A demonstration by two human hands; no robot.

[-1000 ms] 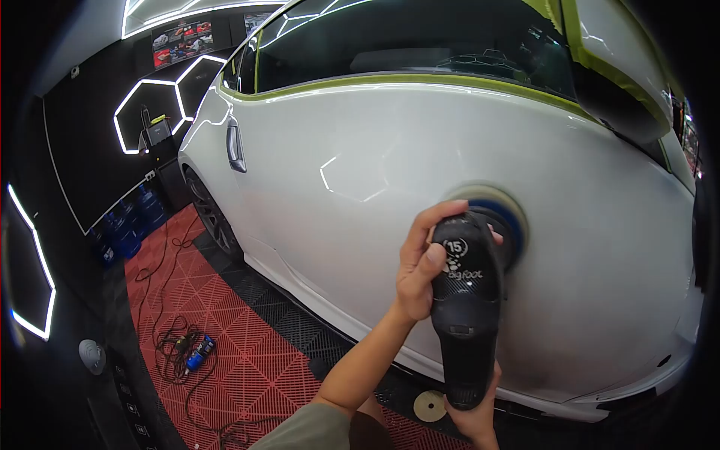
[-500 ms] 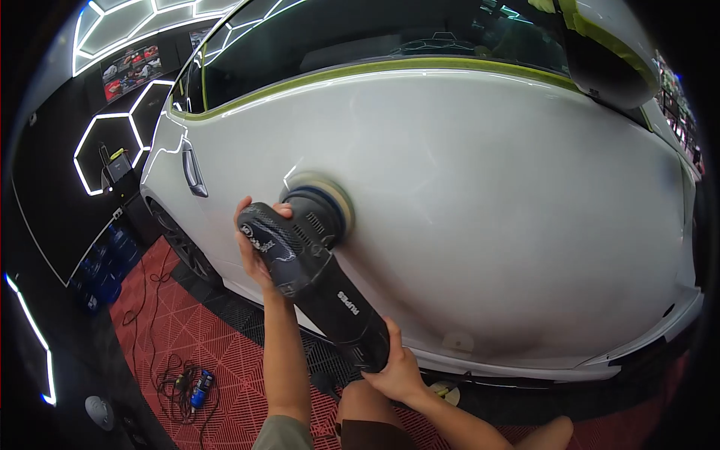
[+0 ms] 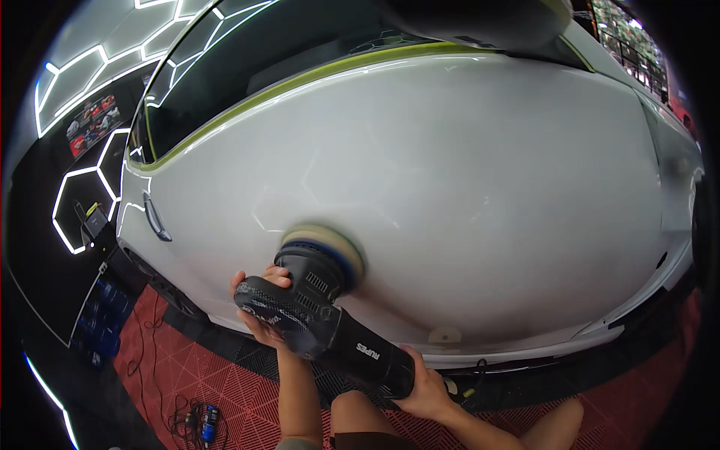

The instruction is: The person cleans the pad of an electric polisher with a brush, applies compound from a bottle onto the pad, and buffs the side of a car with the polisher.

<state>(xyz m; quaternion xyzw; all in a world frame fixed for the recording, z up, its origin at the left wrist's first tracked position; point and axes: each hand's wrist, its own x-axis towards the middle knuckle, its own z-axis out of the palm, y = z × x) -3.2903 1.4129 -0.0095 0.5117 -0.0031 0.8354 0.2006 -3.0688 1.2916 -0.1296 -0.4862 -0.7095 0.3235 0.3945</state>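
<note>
A black RUPES car polisher [image 3: 360, 346] is held across both hands, its round pale-edged pad [image 3: 330, 244] against a white car door [image 3: 480, 195]. My left hand [image 3: 262, 304] wraps round the polisher's front head, fingers curled over the top. Toward the tail of the tool, my right hand [image 3: 426, 386] is closed round the black body. The pad's face is hidden against the paint. Faint hexagonal light reflections show on the door near the pad.
Green masking tape [image 3: 300, 82] edges the window, and a side mirror [image 3: 480, 22] juts out above. A door handle [image 3: 156, 217] is at left. On the red tiled floor [image 3: 225, 390] lie a coiled cable [image 3: 184, 424] and a blue bottle-like object [image 3: 209, 424].
The camera view has turned, so the car sits differently in frame. The polisher has moved lower on the door and slightly right, away from the door handle. Both hands keep their hold.
</note>
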